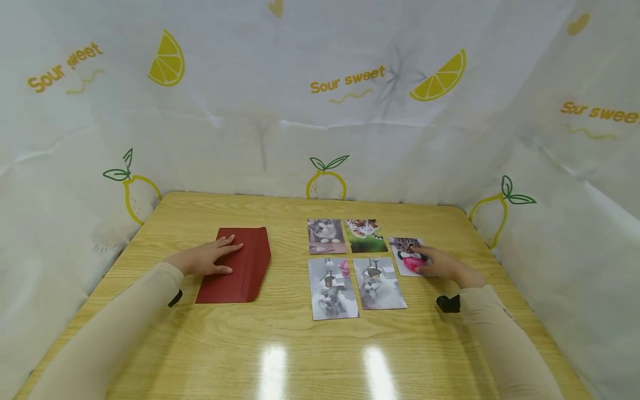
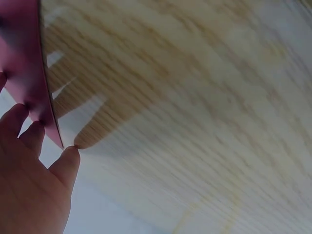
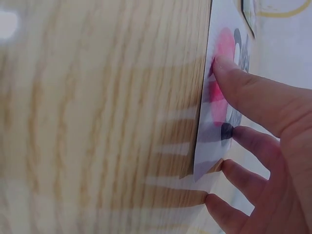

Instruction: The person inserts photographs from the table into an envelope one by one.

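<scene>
A red envelope (image 1: 232,266) with its flap unfolded to the right lies on the left of the table. My left hand (image 1: 212,257) rests on its left part, fingers spread and fairly straight. On the right, a card (image 1: 406,258) shows a tabby cat with a bright pink shape. Spread fingers of my right hand (image 1: 445,266) touch its right side; in the right wrist view the thumb (image 3: 234,80) presses on the pink part. Left of it lie a kitten card (image 1: 326,236), a tiger card (image 1: 366,236), and two grey-white cat cards (image 1: 333,289) (image 1: 380,283).
The wooden table (image 1: 225,344) has light reflections near its front edge. A white curtain (image 1: 240,144) with lemon prints stands behind it and along both sides.
</scene>
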A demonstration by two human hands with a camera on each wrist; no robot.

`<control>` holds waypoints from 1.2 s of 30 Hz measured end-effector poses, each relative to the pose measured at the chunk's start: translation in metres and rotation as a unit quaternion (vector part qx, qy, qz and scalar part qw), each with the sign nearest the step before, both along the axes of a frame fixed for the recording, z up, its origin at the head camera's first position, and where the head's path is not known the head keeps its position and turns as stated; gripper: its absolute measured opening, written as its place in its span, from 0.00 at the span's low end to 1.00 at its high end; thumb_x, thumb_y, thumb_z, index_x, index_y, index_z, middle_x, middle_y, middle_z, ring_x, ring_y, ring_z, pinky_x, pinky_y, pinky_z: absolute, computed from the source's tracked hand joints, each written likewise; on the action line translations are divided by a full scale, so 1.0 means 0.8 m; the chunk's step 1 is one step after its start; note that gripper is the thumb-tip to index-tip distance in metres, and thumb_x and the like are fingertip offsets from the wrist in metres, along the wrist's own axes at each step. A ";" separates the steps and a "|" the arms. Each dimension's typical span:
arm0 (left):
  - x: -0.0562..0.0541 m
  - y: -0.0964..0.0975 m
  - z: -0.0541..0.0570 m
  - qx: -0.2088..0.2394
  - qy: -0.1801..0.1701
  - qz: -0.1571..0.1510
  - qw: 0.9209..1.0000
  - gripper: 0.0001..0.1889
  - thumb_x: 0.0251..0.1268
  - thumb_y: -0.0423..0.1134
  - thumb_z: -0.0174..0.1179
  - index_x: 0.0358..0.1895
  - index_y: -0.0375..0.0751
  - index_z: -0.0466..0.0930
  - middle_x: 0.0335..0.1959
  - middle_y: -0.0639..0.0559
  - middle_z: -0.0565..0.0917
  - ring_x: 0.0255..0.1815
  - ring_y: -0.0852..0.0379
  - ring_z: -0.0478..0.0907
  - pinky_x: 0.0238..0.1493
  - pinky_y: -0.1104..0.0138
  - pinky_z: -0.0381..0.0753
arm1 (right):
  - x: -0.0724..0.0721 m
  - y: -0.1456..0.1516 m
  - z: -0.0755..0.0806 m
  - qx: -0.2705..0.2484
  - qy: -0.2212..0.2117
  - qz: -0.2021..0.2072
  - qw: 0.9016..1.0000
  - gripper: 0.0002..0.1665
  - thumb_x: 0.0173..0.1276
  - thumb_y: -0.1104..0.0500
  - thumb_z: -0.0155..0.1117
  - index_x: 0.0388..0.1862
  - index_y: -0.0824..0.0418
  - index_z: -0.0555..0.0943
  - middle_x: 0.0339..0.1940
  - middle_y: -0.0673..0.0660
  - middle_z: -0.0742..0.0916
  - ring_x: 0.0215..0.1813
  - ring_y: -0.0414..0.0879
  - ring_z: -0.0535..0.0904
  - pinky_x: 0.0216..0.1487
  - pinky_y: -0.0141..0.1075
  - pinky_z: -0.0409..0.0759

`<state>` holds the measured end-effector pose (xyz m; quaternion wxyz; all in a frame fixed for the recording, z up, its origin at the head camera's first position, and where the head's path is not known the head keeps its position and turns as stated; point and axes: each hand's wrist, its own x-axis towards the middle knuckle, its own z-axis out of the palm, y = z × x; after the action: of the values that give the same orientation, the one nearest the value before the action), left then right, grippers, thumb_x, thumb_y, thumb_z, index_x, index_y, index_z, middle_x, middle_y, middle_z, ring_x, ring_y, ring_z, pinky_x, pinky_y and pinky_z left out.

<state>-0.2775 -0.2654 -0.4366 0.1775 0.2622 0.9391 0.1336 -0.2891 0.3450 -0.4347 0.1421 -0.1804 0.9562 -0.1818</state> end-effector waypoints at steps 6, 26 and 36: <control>-0.001 0.000 -0.001 -0.004 -0.015 0.001 1.000 0.38 0.69 0.55 0.55 0.77 0.43 0.53 0.78 0.33 0.45 0.76 0.30 0.42 0.68 0.36 0.54 | 0.000 0.000 -0.001 0.003 0.005 -0.001 1.000 0.39 0.65 0.56 0.66 0.69 0.73 0.65 0.68 0.84 0.60 0.68 0.81 0.55 0.64 0.69 0.58; -0.006 0.033 0.000 -0.010 -0.033 0.018 0.999 0.39 0.69 0.54 0.56 0.77 0.44 0.54 0.78 0.34 0.43 0.78 0.33 0.40 0.68 0.40 0.59 | -0.005 0.005 -0.003 0.013 0.003 0.002 1.000 0.37 0.65 0.56 0.66 0.68 0.73 0.66 0.69 0.84 0.59 0.68 0.81 0.55 0.64 0.69 0.59; -0.011 0.072 -0.005 -0.014 -0.024 0.020 0.999 0.38 0.69 0.55 0.56 0.77 0.46 0.54 0.79 0.38 0.44 0.79 0.37 0.40 0.70 0.44 0.60 | -0.009 0.011 -0.009 -0.012 -0.002 0.010 1.000 0.40 0.65 0.48 0.66 0.68 0.70 0.68 0.69 0.83 0.60 0.68 0.81 0.54 0.64 0.69 0.58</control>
<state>-0.2860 -0.2081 -0.4406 0.2007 0.2374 0.9415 0.1301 -0.2961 0.3536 -0.4416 0.1435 -0.1910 0.9518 -0.1926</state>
